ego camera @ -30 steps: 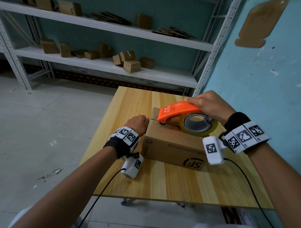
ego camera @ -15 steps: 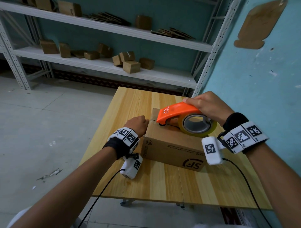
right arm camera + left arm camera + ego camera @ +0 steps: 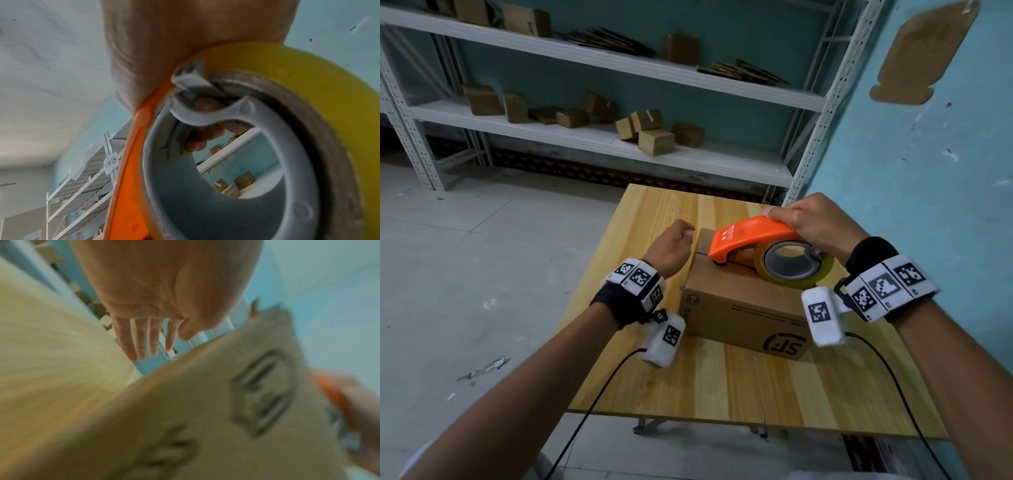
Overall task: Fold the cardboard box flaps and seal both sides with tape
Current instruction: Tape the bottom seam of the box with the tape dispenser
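Observation:
A brown cardboard box [image 3: 739, 308] with its top flaps folded down sits on the wooden table [image 3: 722, 383]. My right hand [image 3: 815, 222] grips an orange tape dispenser [image 3: 750, 233] with a yellowish tape roll [image 3: 791, 274]; the dispenser's front end rests on the box top near the seam. In the right wrist view my fingers curl through the roll [image 3: 308, 81] beside the orange body [image 3: 127, 178]. My left hand [image 3: 671, 246] hovers just left of the box's far corner, off it. The left wrist view shows its fingers [image 3: 144, 340] straight above the blurred box [image 3: 205, 410].
White metal shelves [image 3: 619, 137] with several small cardboard boxes and flat sheets stand behind the table. A teal wall [image 3: 928, 171] runs close along the table's right side. Grey floor [image 3: 465, 274] lies to the left. Wrist cables hang over the near table edge.
My left hand has come off the box's left top edge, moved up and slightly away, and its fingers have straightened. The right hand and dispenser have barely moved.

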`<state>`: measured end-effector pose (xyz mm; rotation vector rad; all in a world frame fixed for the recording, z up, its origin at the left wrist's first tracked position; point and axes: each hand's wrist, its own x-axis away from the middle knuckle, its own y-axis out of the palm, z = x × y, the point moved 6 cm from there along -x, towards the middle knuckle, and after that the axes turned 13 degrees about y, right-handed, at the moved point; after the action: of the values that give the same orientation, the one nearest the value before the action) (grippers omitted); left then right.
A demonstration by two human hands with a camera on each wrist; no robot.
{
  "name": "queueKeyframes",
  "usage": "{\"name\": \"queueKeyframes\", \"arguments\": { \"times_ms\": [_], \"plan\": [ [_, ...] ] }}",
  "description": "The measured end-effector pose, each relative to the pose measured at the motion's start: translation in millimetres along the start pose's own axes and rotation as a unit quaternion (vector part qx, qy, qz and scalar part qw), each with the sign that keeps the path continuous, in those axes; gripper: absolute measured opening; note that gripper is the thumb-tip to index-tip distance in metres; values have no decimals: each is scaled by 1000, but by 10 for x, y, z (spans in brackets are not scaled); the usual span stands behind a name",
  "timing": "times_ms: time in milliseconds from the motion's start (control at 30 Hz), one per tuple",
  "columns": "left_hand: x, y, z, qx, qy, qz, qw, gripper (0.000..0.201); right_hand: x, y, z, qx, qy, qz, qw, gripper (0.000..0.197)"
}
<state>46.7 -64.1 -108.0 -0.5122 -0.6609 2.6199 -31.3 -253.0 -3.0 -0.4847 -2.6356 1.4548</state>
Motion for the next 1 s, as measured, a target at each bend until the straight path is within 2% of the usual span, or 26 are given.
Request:
{"name": "queueKeyframes", "arguments": {
  "times_ms": [100,200,267,500,600,833,1000],
  "plan": [
    [9,78,46,165,-37,-2,986,48,-9,4,6,-5,6,0,1000,60],
    [96,227,19,332,-121,-15,935,63,-6,6,0,-9,7,1,1000,60],
    [152,299,65,394,-138,-40,908,60,-2,5,1,-11,6,2,1000,59],
    [184,341,23,385,-149,-53,909,63,-33,27,12,-15,10,-6,1000,61],
    [194,352,1,360,-152,-51,919,65,-37,32,8,-12,9,-5,1000,61],
    [176,319,72,326,-106,-31,939,53,-37,22,5,-12,5,-7,1000,55],
    [182,324,56,322,-126,-32,938,48,-40,27,15,-10,0,-8,1000,60]
  ]
}}
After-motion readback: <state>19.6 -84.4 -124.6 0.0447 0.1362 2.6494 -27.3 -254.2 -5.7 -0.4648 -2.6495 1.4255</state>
